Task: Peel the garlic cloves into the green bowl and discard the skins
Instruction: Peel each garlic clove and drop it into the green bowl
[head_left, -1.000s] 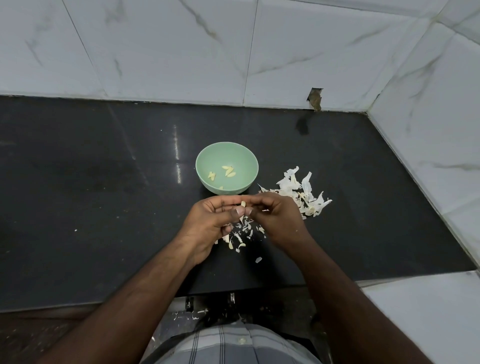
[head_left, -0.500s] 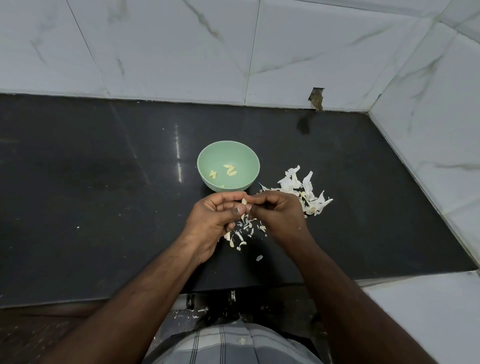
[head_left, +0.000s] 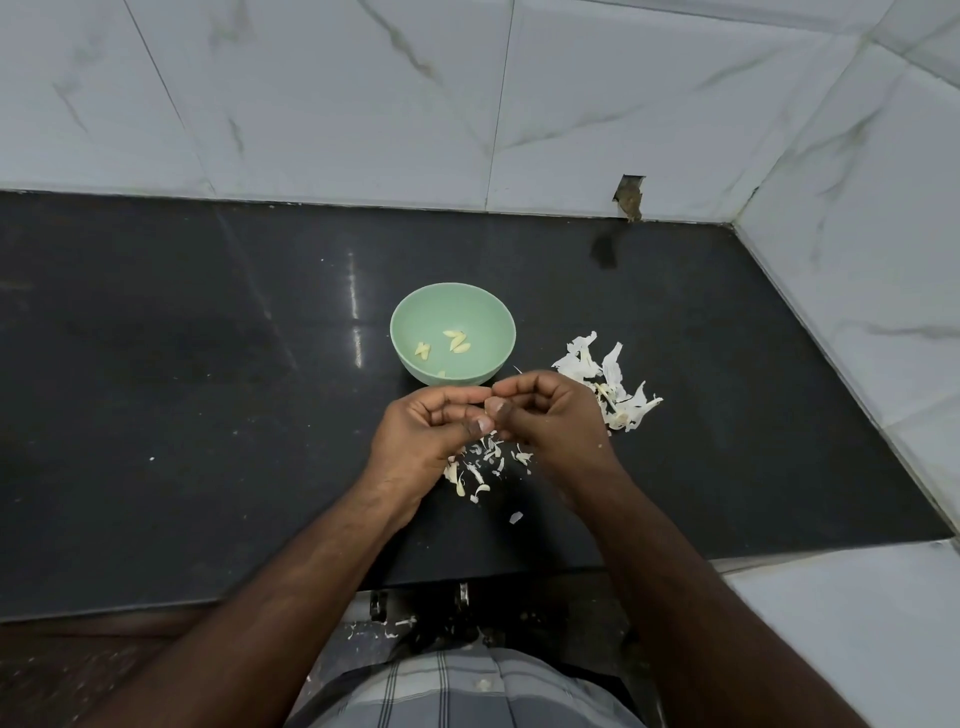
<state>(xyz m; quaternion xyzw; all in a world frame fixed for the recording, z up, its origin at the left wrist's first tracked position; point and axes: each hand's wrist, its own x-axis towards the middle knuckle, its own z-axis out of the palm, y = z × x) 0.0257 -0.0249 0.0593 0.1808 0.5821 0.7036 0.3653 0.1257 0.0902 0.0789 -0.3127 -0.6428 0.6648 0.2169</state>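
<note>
Your left hand (head_left: 431, 431) and right hand (head_left: 550, 415) both pinch what looks like a garlic clove (head_left: 491, 404), mostly hidden, just before the green bowl (head_left: 453, 332). Keep each grip light; let skins (head_left: 480, 467) fall on the counter (head_left: 208, 415).

Soft, even light falls from above me; a bright streak glares on the dark counter (head_left: 156, 415) near its back edge. Wide-angle bending curves the edges.
</note>
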